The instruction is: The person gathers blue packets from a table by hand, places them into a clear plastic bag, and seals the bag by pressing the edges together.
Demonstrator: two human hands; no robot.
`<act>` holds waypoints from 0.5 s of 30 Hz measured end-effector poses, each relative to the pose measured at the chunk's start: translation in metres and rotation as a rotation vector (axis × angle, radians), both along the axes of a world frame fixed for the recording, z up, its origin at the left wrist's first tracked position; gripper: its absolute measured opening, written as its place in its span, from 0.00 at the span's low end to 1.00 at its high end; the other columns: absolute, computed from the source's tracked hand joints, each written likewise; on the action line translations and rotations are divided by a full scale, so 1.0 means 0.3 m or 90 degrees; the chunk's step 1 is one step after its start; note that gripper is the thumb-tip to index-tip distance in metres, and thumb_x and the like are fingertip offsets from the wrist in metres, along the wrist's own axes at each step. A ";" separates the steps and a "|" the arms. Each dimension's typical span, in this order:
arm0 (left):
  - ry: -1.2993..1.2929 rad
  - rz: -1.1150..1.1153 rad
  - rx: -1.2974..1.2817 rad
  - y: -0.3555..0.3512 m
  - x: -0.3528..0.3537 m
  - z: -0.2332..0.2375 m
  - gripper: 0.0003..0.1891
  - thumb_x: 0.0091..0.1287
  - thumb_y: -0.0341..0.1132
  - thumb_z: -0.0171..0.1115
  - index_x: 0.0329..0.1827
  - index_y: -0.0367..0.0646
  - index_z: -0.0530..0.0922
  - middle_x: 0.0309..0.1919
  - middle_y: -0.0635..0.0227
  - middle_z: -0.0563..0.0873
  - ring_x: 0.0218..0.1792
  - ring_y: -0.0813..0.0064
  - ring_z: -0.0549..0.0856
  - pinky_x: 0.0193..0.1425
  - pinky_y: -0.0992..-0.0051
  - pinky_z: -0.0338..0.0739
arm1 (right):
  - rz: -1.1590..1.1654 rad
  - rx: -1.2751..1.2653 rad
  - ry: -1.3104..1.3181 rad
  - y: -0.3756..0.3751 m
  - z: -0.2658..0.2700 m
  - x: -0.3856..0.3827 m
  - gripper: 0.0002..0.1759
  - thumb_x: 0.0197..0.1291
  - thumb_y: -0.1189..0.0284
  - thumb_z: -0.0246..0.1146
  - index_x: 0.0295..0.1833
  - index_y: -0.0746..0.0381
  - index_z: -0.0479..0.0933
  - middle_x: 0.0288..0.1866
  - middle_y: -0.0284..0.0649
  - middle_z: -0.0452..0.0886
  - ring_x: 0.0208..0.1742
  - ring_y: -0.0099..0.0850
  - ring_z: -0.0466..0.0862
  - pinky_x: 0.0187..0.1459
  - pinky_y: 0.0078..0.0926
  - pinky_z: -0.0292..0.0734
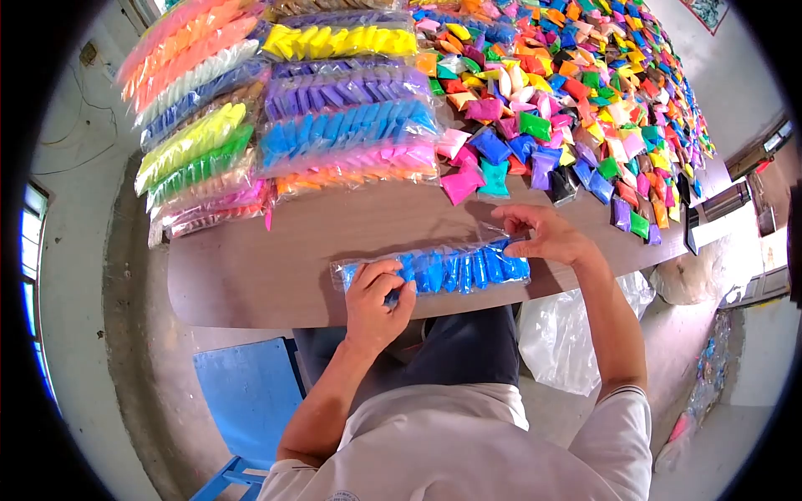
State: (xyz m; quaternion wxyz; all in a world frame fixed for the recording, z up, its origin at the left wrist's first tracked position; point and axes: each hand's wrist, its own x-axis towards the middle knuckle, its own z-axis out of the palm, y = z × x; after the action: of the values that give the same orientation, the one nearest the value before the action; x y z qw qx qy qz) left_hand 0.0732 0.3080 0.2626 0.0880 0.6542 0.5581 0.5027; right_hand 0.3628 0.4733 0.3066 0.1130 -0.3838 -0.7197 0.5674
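Observation:
A long clear plastic bag [452, 269] with a row of blue packets inside lies near the front edge of the table. My left hand [378, 301] is closed on the bag's left part, its fingers curled over the plastic and the thumb close to the fingertips. At the right end of the same bag, my right hand [547, 235] hovers with thumb and fingers apart. Its thumb is at the bag's upper right corner, next to the loose, clear flap; whether it touches the plastic is hard to see.
Stacked clear bags of coloured packets [351, 125] fill the table's back left. A large heap of loose coloured packets [535, 125] covers the back right. A blue chair [251, 392] stands at lower left; a clear plastic sack [560, 342] hangs below the table [242, 284] at right.

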 end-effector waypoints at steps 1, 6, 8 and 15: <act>-0.002 -0.002 -0.002 0.000 0.000 0.000 0.06 0.55 0.25 0.70 0.28 0.37 0.79 0.43 0.59 0.86 0.41 0.60 0.83 0.47 0.67 0.78 | 0.036 0.025 -0.046 0.008 0.002 -0.002 0.36 0.51 0.72 0.78 0.67 0.61 0.75 0.54 0.36 0.79 0.55 0.27 0.76 0.56 0.26 0.74; 0.013 0.015 0.008 0.003 0.008 -0.010 0.06 0.54 0.25 0.70 0.28 0.38 0.79 0.42 0.60 0.86 0.41 0.59 0.84 0.46 0.66 0.78 | 0.047 0.062 -0.042 0.003 0.015 -0.013 0.30 0.52 0.72 0.78 0.61 0.61 0.79 0.52 0.34 0.80 0.52 0.23 0.76 0.54 0.25 0.74; 0.020 0.019 0.016 0.005 0.010 -0.011 0.06 0.53 0.25 0.71 0.28 0.39 0.79 0.41 0.61 0.86 0.40 0.58 0.84 0.45 0.65 0.79 | 0.019 0.147 0.002 -0.005 0.011 -0.020 0.27 0.54 0.71 0.79 0.60 0.60 0.80 0.53 0.34 0.81 0.51 0.22 0.77 0.52 0.25 0.75; 0.036 0.022 0.015 0.006 0.016 -0.004 0.06 0.54 0.24 0.70 0.28 0.38 0.78 0.41 0.59 0.86 0.40 0.58 0.83 0.45 0.66 0.78 | 0.002 -0.010 0.159 0.036 -0.071 0.020 0.13 0.60 0.74 0.74 0.51 0.61 0.85 0.56 0.35 0.81 0.51 0.22 0.79 0.52 0.22 0.77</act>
State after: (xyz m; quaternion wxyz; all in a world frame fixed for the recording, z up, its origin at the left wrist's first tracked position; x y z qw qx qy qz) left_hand 0.0778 0.3097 0.2613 0.0558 0.6591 0.5660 0.4921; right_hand 0.3689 0.4842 0.2854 0.1975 -0.3098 -0.6961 0.6168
